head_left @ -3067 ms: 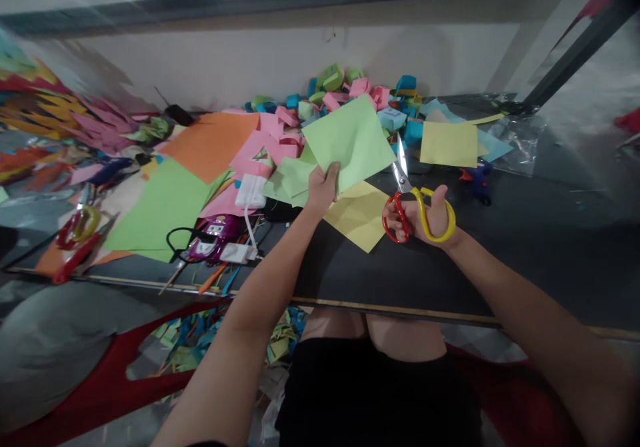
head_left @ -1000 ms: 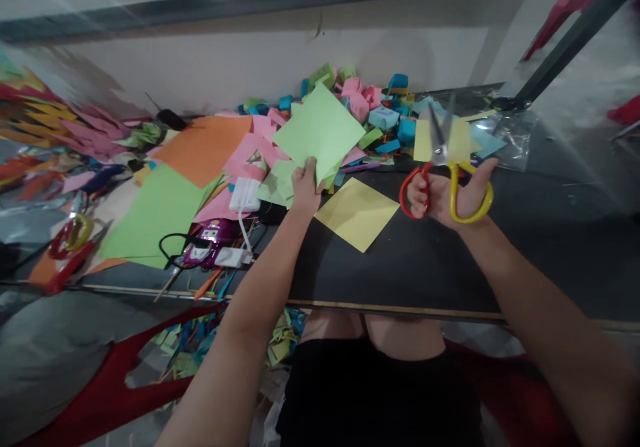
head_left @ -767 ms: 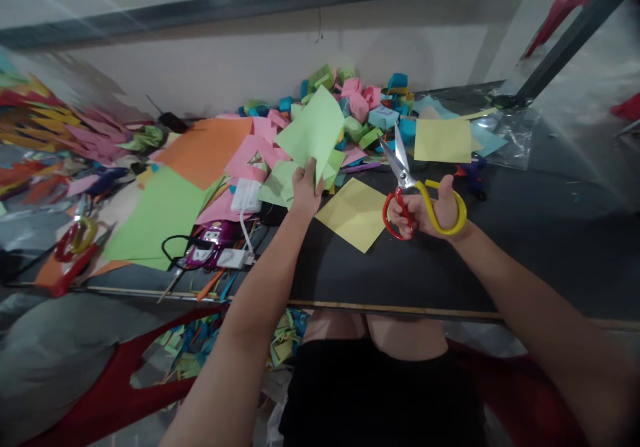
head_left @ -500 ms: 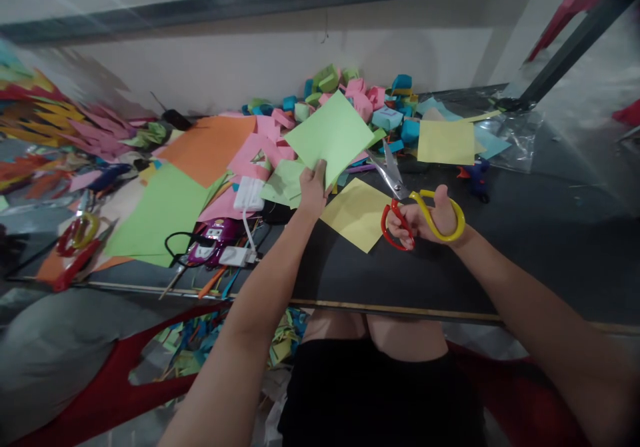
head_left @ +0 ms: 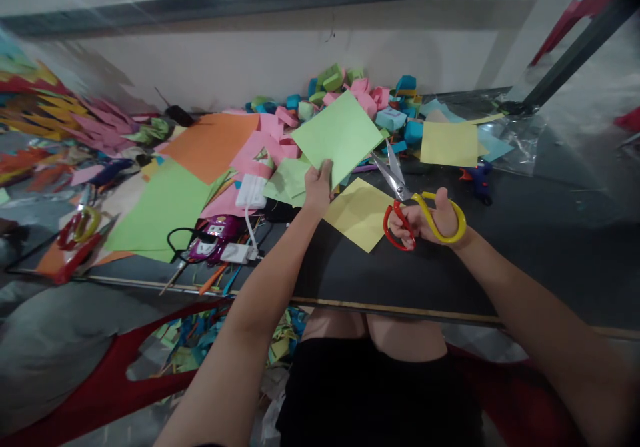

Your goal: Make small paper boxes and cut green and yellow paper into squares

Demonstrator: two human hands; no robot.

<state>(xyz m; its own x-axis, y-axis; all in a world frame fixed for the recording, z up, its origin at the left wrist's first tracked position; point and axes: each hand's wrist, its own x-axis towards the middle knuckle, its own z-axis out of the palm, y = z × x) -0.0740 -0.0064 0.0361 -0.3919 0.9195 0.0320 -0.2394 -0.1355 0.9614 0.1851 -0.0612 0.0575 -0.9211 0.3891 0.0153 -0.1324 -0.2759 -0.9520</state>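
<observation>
A square sheet of light green paper is pinched at its lower corner in my left hand, held up above the table. My right hand has its thumb and fingers through the handles of a pair of scissors, one handle red and one yellow. The blades stand apart and point toward the green sheet's right edge; whether they touch it I cannot tell. Below lies a yellow paper square on the dark table. Smaller green pieces lie beside my left hand.
Folded paper pieces are heaped against the wall. A yellow sheet and a blue glue gun lie at right. Leftward are orange paper, green paper, a purple case, a white charger and other scissors.
The green sheet and my left hand have shifted slightly right in view. The scissors stay spread in my right hand, their tips a little nearer the sheet's edge.
</observation>
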